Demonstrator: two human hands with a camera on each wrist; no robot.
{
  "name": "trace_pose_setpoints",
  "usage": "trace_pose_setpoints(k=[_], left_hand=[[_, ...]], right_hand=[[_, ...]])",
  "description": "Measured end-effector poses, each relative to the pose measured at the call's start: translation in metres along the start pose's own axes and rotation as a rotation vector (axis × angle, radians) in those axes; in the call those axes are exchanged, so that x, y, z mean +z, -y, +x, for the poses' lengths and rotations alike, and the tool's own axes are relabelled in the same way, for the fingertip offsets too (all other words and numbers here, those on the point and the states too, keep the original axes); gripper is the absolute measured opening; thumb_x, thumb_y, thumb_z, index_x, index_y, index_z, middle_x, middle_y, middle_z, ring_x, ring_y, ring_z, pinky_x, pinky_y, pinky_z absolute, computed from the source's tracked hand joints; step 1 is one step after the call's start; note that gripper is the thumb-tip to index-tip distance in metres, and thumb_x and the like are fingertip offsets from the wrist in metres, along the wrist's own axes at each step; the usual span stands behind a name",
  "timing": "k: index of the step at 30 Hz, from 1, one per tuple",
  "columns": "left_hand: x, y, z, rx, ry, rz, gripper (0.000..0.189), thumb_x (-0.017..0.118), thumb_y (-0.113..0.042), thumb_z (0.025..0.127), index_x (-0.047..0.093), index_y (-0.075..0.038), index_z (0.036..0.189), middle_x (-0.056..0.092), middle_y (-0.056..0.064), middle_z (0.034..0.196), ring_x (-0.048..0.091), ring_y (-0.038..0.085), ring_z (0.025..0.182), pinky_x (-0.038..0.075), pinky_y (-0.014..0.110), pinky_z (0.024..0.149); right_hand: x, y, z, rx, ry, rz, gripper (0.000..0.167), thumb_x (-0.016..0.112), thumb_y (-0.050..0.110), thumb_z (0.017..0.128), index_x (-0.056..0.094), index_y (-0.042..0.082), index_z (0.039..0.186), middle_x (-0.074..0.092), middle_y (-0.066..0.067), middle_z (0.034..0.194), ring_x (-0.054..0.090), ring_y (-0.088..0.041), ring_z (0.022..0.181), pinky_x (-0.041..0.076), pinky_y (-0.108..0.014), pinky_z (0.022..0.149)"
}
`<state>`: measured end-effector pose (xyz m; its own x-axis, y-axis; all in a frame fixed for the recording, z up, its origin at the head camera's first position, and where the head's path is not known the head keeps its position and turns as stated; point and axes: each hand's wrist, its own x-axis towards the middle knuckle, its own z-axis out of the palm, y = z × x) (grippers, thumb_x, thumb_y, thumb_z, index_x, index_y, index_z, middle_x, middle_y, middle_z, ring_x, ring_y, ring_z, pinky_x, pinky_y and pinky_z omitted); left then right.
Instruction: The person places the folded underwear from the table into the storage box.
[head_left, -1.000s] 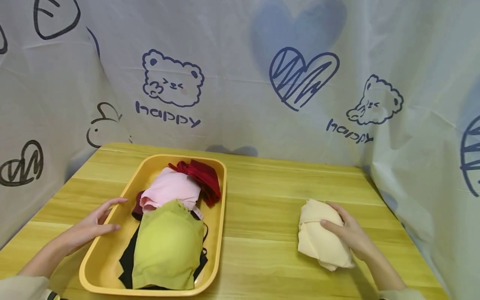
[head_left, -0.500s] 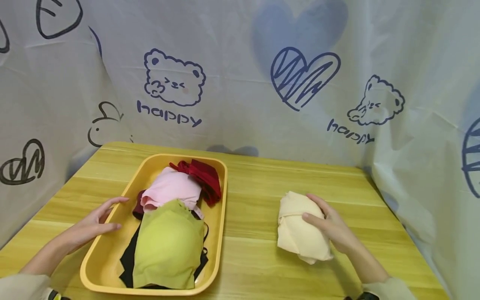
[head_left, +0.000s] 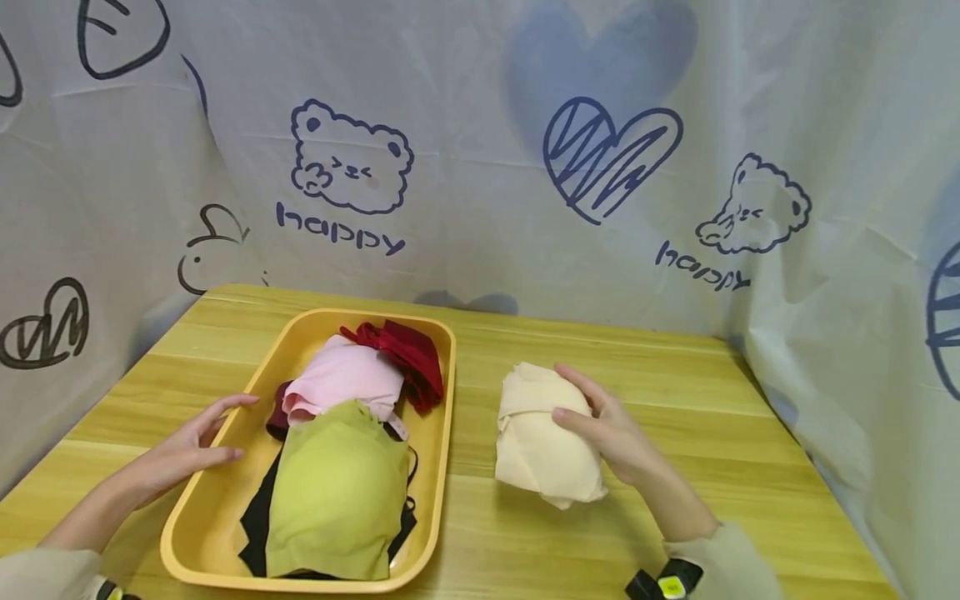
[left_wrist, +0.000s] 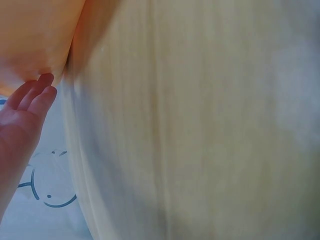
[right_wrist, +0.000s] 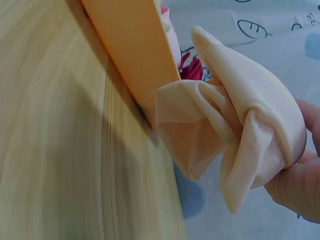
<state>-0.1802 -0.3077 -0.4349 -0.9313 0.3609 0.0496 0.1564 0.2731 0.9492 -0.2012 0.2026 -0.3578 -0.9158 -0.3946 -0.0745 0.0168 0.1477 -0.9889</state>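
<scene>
My right hand (head_left: 611,437) holds a cream folded bra (head_left: 547,442) by its right side, thumb on top and fingers along the far edge. In the right wrist view the cream bra (right_wrist: 260,115) hangs above the wood surface, its loose fabric facing the yellow tray's wall (right_wrist: 135,45). My left hand (head_left: 176,454) rests at the left rim of the yellow tray (head_left: 442,467), thumb and index finger reaching over it. From the left wrist, straight fingers (left_wrist: 42,100) touch the tray's outer wall.
Inside the tray lie a yellow-green folded bra (head_left: 337,492), a pink one (head_left: 345,371), a red cloth bundle (head_left: 411,358), a maroon piece (head_left: 277,412) and black fabric (head_left: 257,521). A printed white curtain (head_left: 480,167) closes off the wooden table's (head_left: 540,333) back and sides.
My right hand has carried the cream bra leftward across the table, nearer the tray, lifting it from the surface. My left hand has stayed at the tray's rim.
</scene>
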Motion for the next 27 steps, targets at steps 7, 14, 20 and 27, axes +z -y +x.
trace_pose_setpoints(k=[7,14,20,27], left_hand=[[0.0,0.001,0.0,0.006,-0.001,-0.008,0.06,0.054,-0.002,0.086,0.028,-0.014,0.138,0.027,-0.023,0.13,-0.014,0.044,0.131,-0.014,0.056,0.101],[0.001,0.001,-0.001,0.0,-0.002,0.004,0.059,0.054,-0.003,0.087,0.027,-0.014,0.138,0.026,-0.023,0.13,-0.013,0.042,0.131,-0.008,0.028,0.108],[0.0,-0.001,-0.001,-0.019,-0.001,0.013,0.06,0.056,-0.004,0.086,0.026,-0.01,0.138,0.025,-0.021,0.129,-0.014,0.053,0.127,-0.01,0.065,0.096],[0.0,-0.004,-0.001,-0.03,0.002,0.019,0.061,0.056,-0.004,0.086,0.026,-0.01,0.138,0.021,-0.014,0.135,-0.015,0.055,0.126,-0.009,0.067,0.095]], right_hand=[[0.024,0.007,0.013,0.012,0.032,0.128,0.06,0.052,0.013,0.092,0.024,0.015,0.145,0.025,-0.019,0.141,0.053,-0.02,0.102,0.05,-0.035,0.078],[0.05,0.014,0.026,-0.007,0.089,0.178,0.059,0.053,0.011,0.091,0.026,0.014,0.144,0.024,-0.016,0.143,0.048,-0.021,0.11,0.047,-0.035,0.084],[0.072,0.017,0.036,-0.009,0.122,0.188,0.06,0.055,0.011,0.089,0.028,0.013,0.143,0.023,-0.014,0.145,0.044,-0.024,0.115,0.045,-0.035,0.088],[0.097,0.018,0.047,-0.014,0.174,0.212,0.062,0.055,0.008,0.088,0.028,0.011,0.143,0.021,-0.011,0.147,0.042,-0.023,0.117,0.044,-0.034,0.089]])
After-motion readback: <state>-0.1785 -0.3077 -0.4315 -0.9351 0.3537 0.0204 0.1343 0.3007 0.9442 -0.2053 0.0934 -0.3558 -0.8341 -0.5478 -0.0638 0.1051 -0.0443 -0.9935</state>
